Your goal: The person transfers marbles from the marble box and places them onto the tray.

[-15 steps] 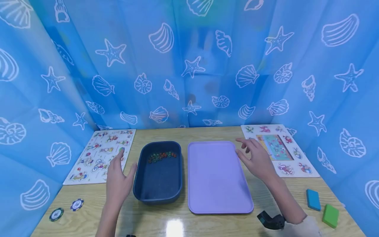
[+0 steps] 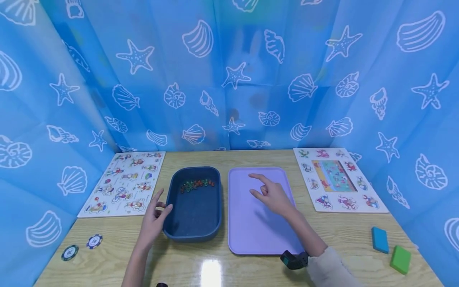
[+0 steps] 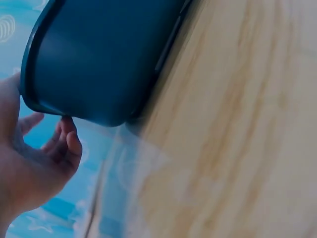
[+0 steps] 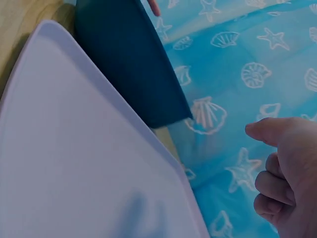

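Observation:
At the left rim of the dark blue bin is my left hand; its thumb lies over the rim and the other fingers are bent against the outside wall. In the left wrist view a fingertip meets that wall just below the rim. Small green and orange pieces lie in a band at the far end inside the bin. My right hand hangs over the lilac tray, index finger and thumb extended and spread, the remaining fingers folded, nothing between them.
A white picture board lies at the back left, another puzzle board at the back right. Two poker chips sit at the front left. Blue block and green block lie at the right. A shell-print curtain surrounds the table.
My right hand has moved left, from the tray's right edge to over the tray. My left hand has come right to the bin's rim, its fingers bending.

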### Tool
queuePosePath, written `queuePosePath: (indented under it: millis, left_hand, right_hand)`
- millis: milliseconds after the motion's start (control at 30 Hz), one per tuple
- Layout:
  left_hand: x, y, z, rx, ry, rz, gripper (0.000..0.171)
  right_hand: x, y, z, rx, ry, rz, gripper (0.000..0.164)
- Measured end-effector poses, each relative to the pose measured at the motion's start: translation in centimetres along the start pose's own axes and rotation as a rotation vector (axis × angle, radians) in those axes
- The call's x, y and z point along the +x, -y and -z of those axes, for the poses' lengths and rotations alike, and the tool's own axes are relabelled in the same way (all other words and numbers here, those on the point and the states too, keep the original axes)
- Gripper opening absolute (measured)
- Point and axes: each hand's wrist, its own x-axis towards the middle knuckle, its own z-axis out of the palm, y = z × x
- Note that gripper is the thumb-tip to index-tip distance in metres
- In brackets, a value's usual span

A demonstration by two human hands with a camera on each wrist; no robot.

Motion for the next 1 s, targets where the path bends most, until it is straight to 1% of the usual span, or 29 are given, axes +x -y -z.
queuePosePath:
  millis: [67,200,367,433,600,633,667,733,867,1000]
  left_hand:
    - [0.1,0.4,-0.2,-0.040,0.025,0.014,0.056]
    - [0.0,0.9,-0.4,-0.089,0.043,0.031,0.054]
    - [0.0,0.9,-0.4,-0.070,0.033,0.032,0.048]
    - [-0.3,0.1,-0.2,-0.069,0.029,0.042,0.047]
    - [-0.2,0.2,-0.2,-0.079,0.009,0.013,0.045]
    - [-0.1,0.7,-0.3,-0.081,0.005,0.000,0.045]
    - [0.0,1.1,-0.3,-0.082,0.004,-0.009,0.045]
    - [0.0,1.1,-0.3,-0.087,0.008,-0.005,0.045]
    - [0.0,1.1,-0.3,-0.088,0.024,0.005,0.045]
    - [0.1,1.2,-0.4,-0.122,0.041,0.010,0.046]
  right_hand:
    - [0.5,0.3,-0.9,0.028,0.030,0.006,0.041]
    - [1.4,1.1,-2.3,0.064,0.062,0.025,0.038]
    - [2.6,2.8,-3.4,0.090,0.100,0.045,0.037]
    - [3.2,3.4,-3.7,0.089,0.115,0.058,0.036]
    - [5.3,4.5,-4.7,0.106,0.164,0.090,0.038]
    - [5.8,4.7,-4.9,0.109,0.177,0.094,0.037]
    - [6.2,4.9,-5.2,0.109,0.193,0.095,0.036]
    - [7.2,5.4,-5.7,0.109,0.225,0.108,0.034]
    - [9.0,6.4,-6.7,0.073,0.279,0.154,0.032]
    - [10.4,7.2,-7.7,0.052,0.327,0.197,0.032]
